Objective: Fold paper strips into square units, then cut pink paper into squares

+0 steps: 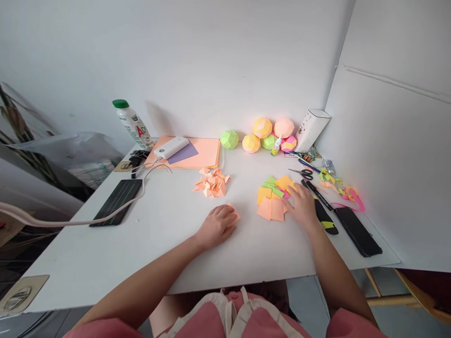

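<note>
Fingers curled, my left hand rests on the desk around a small peach paper piece; most of that piece is hidden under the fingers. My right hand is at the right edge of a spread of paper squares in peach, orange, green and pink. Its fingers are apart, the tips touching the orange and pink sheets, with no sheet lifted. Beyond my left hand lies a loose heap of folded peach paper pieces.
Against the wall sit several faceted paper balls and a small glue bottle. Scissors, a black marker and a black pouch lie right. Left are a phone, a cable, a power bank and a bottle.
</note>
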The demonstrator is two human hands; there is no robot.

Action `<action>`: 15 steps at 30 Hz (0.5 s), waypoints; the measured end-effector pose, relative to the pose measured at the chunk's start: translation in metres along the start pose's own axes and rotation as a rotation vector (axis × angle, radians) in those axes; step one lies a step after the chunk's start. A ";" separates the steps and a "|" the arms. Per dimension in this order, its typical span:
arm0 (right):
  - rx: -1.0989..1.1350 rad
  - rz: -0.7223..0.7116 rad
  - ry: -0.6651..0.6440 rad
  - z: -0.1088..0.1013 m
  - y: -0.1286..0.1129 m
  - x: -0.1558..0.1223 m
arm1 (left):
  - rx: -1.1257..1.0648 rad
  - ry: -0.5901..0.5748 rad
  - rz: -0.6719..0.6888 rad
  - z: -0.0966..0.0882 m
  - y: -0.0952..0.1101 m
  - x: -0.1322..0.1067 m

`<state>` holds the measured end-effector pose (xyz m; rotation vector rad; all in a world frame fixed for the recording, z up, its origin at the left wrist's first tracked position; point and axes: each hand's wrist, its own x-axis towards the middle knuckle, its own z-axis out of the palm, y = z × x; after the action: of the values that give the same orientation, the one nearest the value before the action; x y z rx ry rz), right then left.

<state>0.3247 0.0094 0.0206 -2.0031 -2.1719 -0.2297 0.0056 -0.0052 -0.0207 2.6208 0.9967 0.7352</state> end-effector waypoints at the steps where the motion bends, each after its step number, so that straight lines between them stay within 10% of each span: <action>1: -0.033 0.124 0.054 -0.005 0.007 -0.004 | 0.013 -0.005 -0.005 0.000 -0.001 -0.001; 6: -0.139 0.575 -0.067 -0.020 0.029 -0.022 | 0.007 -0.014 -0.057 0.002 -0.008 -0.002; 11: -0.091 0.659 -0.264 -0.023 0.036 -0.017 | -0.072 -0.086 -0.081 -0.007 -0.018 0.001; 15: -0.001 0.584 -0.080 -0.028 0.035 -0.024 | -0.125 -0.201 -0.084 -0.019 -0.027 0.000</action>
<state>0.3620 -0.0174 0.0418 -2.5671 -1.5220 -0.0654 -0.0195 0.0159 -0.0155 2.4708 0.9636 0.4859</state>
